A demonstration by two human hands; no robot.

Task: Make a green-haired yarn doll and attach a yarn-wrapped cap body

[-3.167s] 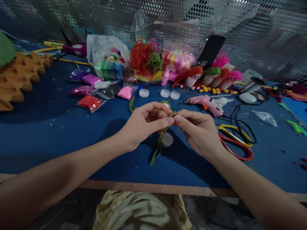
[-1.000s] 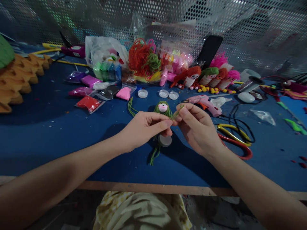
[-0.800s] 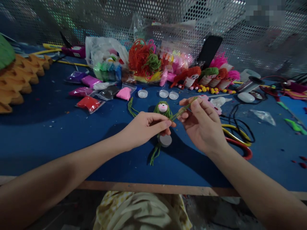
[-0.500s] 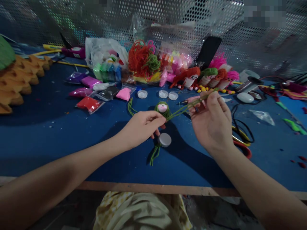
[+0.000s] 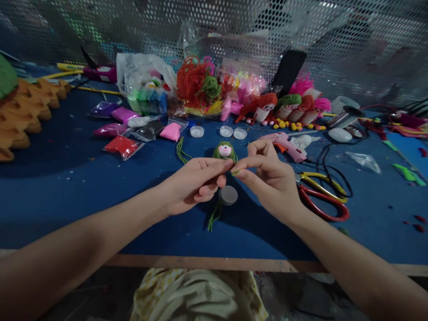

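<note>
A small doll (image 5: 225,152) with a pink face and green yarn hair lies on the blue table (image 5: 67,187), just beyond my fingertips. My left hand (image 5: 194,183) pinches strands of the green yarn (image 5: 214,214), whose loose ends trail toward me past a grey round cap (image 5: 228,195). My right hand (image 5: 267,178) meets it fingertip to fingertip, thumb and forefinger pinched on the same green strands. Both hands hover just above the table.
A pink glue gun (image 5: 284,143) and red-and-yellow scissors (image 5: 321,200) lie right of my hand. Finished yarn dolls (image 5: 287,107), tangled yarn (image 5: 197,82), coloured bags (image 5: 123,145) and white caps (image 5: 227,131) crowd the back. Orange foam shapes (image 5: 23,111) sit far left.
My right hand drew the green strands out and up to the right, then came back down to meet my left fingertips by the doll.
</note>
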